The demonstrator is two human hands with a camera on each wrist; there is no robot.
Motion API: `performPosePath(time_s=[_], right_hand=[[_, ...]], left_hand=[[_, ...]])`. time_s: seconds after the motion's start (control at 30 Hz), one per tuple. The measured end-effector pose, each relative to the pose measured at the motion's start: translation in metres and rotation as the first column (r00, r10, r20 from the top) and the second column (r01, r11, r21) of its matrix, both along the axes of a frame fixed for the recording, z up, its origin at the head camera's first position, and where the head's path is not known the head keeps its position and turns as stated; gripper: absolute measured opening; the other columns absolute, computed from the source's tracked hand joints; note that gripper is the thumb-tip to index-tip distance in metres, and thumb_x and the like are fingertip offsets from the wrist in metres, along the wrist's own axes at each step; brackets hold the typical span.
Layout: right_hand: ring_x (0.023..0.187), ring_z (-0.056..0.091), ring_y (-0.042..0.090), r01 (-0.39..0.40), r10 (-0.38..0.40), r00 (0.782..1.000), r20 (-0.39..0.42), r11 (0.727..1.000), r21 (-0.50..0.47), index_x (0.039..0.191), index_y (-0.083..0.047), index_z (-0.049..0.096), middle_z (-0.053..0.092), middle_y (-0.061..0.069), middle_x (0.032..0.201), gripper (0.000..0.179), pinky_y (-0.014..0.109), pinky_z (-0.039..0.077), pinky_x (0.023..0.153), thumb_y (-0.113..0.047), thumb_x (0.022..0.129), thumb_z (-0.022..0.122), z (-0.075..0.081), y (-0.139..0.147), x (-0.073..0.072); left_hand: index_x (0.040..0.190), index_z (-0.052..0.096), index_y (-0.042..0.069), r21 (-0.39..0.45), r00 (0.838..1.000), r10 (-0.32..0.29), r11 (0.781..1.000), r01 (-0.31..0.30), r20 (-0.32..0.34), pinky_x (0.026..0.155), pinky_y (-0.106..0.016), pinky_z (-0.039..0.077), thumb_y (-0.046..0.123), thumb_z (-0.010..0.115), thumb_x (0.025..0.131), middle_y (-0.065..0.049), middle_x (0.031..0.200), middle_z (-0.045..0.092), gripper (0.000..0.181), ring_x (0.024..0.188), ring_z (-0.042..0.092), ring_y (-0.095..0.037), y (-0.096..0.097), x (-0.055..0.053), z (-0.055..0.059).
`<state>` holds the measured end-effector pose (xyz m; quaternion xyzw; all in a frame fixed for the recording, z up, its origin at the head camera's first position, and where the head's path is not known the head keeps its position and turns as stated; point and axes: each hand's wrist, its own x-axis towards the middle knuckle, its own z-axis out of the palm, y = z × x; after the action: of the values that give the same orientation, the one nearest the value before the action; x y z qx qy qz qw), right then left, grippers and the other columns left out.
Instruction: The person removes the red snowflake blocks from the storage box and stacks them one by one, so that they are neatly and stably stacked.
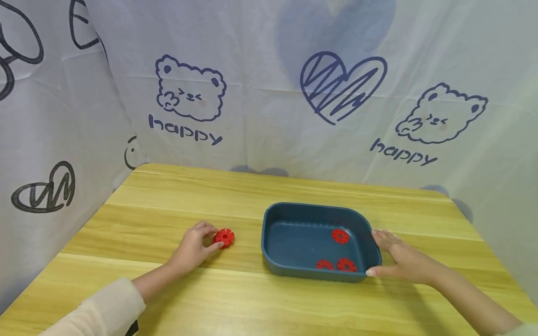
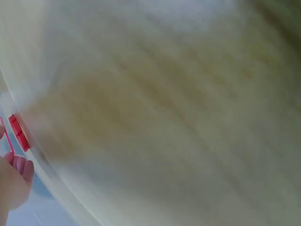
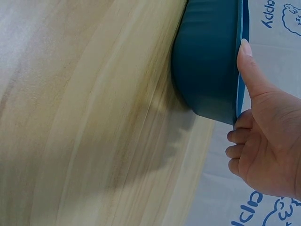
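Note:
My left hand [image 1: 192, 248] pinches a thin red notched disc [image 2: 8, 141] between thumb and fingertips, left of the bin. Right beside that disc, more red discs [image 2: 19, 133] show edge-on at the tabletop in the left wrist view. A dark blue rectangular bin [image 1: 294, 274] with rounded corners stands right of center. Inside it lie three red notched discs: one toward the back [image 1: 340, 236] and two by the front wall [image 1: 346, 265], one partly hidden by the rim. My right hand [image 1: 405, 261] grips the bin's right end, thumb [image 3: 251, 70] along the rim and fingers at the corner.
The light wood-grain table [image 1: 235, 303] reaches back to a white cloth backdrop [image 1: 260, 130] printed with bears and hearts. More of this cloth [image 1: 50, 116] hangs along the left side.

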<state>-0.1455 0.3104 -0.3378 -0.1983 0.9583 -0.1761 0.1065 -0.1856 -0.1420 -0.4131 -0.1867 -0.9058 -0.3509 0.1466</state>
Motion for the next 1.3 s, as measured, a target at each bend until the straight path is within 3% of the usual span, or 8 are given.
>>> performPosePath(time_s=[0.23, 0.43, 1.3], right_hand=[[0.130, 0.018, 0.058, 0.003, -0.003, 1.000, 0.013, 1.000, -0.006, 0.138, 0.015, 0.027, 0.024, 0.037, 0.144, 0.097, 0.069, 0.023, 0.100, -0.048, 0.077, 0.069, 0.0004, 0.0000, 0.0006], [0.130, 0.018, 0.058, 0.012, -0.012, 1.000, 0.026, 1.000, -0.012, 0.139, 0.015, 0.026, 0.022, 0.037, 0.144, 0.097, 0.070, 0.024, 0.099, -0.048, 0.077, 0.069, -0.0018, 0.0018, 0.0014], [0.130, 0.019, 0.058, 0.018, -0.018, 1.000, 0.010, 1.000, -0.010, 0.139, 0.014, 0.027, 0.024, 0.036, 0.144, 0.098, 0.070, 0.024, 0.099, -0.049, 0.076, 0.069, -0.0005, 0.0010, 0.0003]], left_hand=[[0.093, 0.068, -0.007, -0.019, 0.998, 0.036, 0.999, -0.036, 0.052, 0.076, -0.038, 0.054, 0.001, 0.075, 0.073, -0.015, 0.093, 0.064, 0.023, 0.087, 0.062, -0.026, -0.0029, 0.0014, -0.0035], [0.091, 0.068, -0.007, -0.018, 0.999, 0.019, 1.000, -0.018, 0.032, 0.075, -0.037, 0.054, 0.001, 0.075, 0.072, -0.014, 0.090, 0.064, 0.022, 0.084, 0.062, -0.025, -0.0027, -0.0021, -0.0060], [0.093, 0.068, -0.007, -0.029, 0.997, -0.003, 1.000, 0.006, 0.079, 0.075, -0.036, 0.054, 0.002, 0.074, 0.075, -0.014, 0.091, 0.064, 0.022, 0.085, 0.062, -0.024, -0.0050, -0.0015, -0.0047]])
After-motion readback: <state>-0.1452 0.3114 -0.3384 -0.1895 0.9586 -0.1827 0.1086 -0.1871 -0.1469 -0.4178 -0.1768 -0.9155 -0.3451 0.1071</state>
